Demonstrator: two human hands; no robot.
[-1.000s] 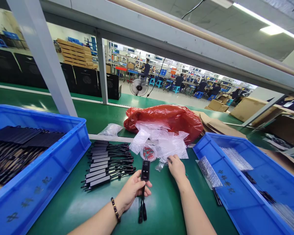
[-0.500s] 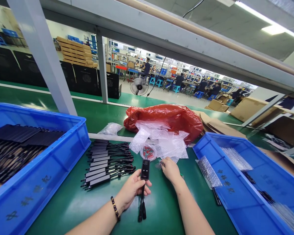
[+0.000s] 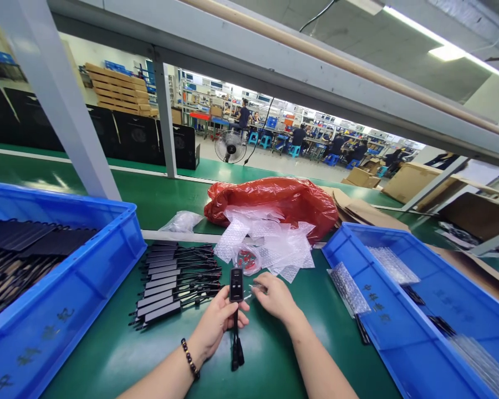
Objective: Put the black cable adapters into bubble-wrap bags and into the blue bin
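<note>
My left hand (image 3: 212, 324) is closed around a small black controller box (image 3: 236, 285) with buttons on its face. Two short black cables (image 3: 236, 349) hang from its lower end. Just to the right, my right hand (image 3: 276, 298) pinches a small clear plastic piece (image 3: 254, 288), close to the box; its exact kind is too small to tell. Beyond the hands lies a round clear dish (image 3: 248, 260) with small red parts. Left of them, several black boxes with cables (image 3: 162, 296) are lined up in a row on the green table (image 3: 120, 360).
A blue bin (image 3: 87, 282) of black units stands left. At right, another blue bin (image 3: 382, 310) holds bubble-wrapped items, with a bubble bag (image 3: 349, 288) against its side. Bubble bags (image 3: 270, 235) spill from a red plastic bag (image 3: 283, 194). A metal frame (image 3: 166, 122) rises behind.
My right hand has moved left with the clear plastic piece, closer to the controller box. My left hand keeps holding the box. The whole view has shifted slightly.
</note>
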